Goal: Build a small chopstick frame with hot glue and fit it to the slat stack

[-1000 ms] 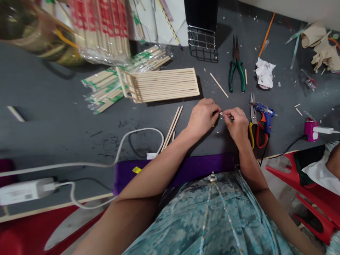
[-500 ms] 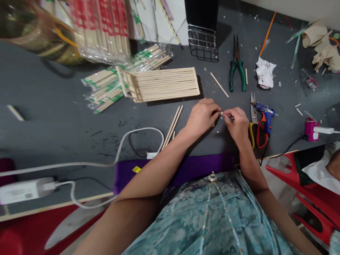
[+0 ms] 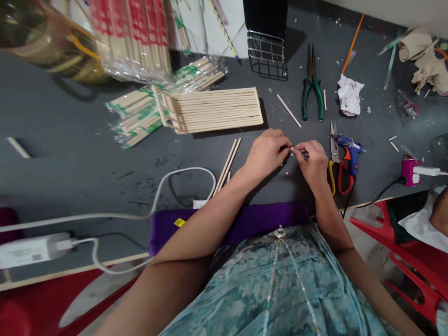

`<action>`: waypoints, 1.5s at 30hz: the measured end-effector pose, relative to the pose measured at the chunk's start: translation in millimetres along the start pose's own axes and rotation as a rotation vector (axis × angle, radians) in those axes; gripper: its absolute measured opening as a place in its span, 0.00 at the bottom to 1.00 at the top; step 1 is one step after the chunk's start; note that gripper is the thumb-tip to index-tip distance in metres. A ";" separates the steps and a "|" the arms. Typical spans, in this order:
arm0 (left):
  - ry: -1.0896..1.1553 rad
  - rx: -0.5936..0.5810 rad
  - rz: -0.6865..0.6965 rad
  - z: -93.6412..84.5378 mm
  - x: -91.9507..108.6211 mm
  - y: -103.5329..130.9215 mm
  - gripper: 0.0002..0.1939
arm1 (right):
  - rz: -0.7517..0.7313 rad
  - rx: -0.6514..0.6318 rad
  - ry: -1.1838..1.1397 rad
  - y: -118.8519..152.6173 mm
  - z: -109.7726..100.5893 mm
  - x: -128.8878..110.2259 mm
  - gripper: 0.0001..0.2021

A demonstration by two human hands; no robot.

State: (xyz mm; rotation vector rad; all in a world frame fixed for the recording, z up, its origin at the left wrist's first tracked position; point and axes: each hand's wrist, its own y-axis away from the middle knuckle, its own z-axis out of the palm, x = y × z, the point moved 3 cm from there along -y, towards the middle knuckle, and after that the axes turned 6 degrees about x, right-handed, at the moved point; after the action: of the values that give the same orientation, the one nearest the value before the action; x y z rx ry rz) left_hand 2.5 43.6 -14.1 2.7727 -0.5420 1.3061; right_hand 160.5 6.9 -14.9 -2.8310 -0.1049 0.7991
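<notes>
Above the dark grey table, my left hand (image 3: 269, 151) and my right hand (image 3: 311, 158) meet fingertip to fingertip. Both are closed in a pinch around a tiny pale piece (image 3: 292, 149); it is too small to name. Beyond my left hand lies a slatted frame of wooden sticks (image 3: 217, 109) with an upright railing at its left end. A loose thin stick (image 3: 289, 111) rests past my fingers. Right of my right hand are scissors (image 3: 335, 161) with yellow and red handles and a blue glue gun (image 3: 352, 149).
Green-handled pliers (image 3: 312, 88) and crumpled paper (image 3: 350, 94) lie farther back. Wrapped chopsticks (image 3: 140, 109) are at the left, near a black wire-based holder (image 3: 266, 46). A white cable (image 3: 161, 189) loops over the table. Another person's arm (image 3: 439, 217) shows at the right edge.
My hands stay pinched together at the same spot. The whole view has shifted very slightly; nothing on the table has visibly moved.
</notes>
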 end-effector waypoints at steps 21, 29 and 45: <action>-0.039 -0.002 0.010 2.8 2.4 -0.5 0.09 | -0.001 0.004 0.014 2.8 1.1 -0.9 0.08; -0.049 -0.007 0.012 3.2 2.9 1.5 0.07 | 0.002 0.011 0.018 2.5 2.2 -0.2 0.09; -0.071 0.001 -0.005 4.9 5.4 2.6 0.06 | -0.018 -0.019 0.036 -0.2 1.2 0.1 0.09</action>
State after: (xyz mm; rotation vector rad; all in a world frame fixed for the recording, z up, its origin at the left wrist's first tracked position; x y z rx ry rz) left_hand 8.4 38.7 -13.5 2.8282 -0.5381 1.2116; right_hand 160.0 7.3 -15.9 -2.8561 -0.1336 0.7464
